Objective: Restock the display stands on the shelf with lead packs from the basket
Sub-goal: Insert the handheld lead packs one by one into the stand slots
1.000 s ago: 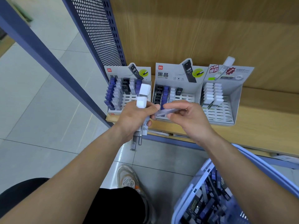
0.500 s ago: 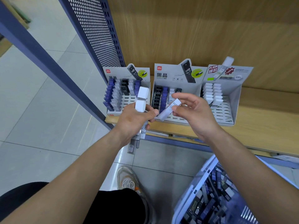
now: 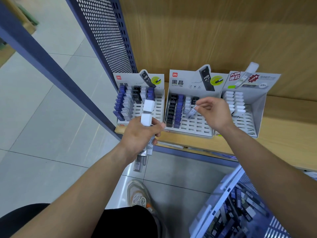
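Three grey display stands sit side by side on the wooden shelf: left stand [image 3: 137, 78], middle stand [image 3: 187, 129] and right stand [image 3: 257, 103]. My left hand [image 3: 139, 133] grips a bundle of white-capped lead packs [image 3: 147, 114] in front of the left stand. My right hand [image 3: 212, 114] pinches a single clear lead pack [image 3: 192, 112] over the slots of the middle stand, beside its white row. The blue basket [image 3: 221, 191] with several lead packs sits at the lower right.
A blue perforated panel [image 3: 106, 36] and a blue slanted post [image 3: 51, 66] border the shelf on the left. The wooden shelf edge [image 3: 277, 148] runs to the right. A shoe [image 3: 139, 194] stands on the tiled floor below.
My right hand has drawn one lead pack away from the bundle in my left hand and carried it up and right, over the middle stand. My left hand stayed nearly in place.
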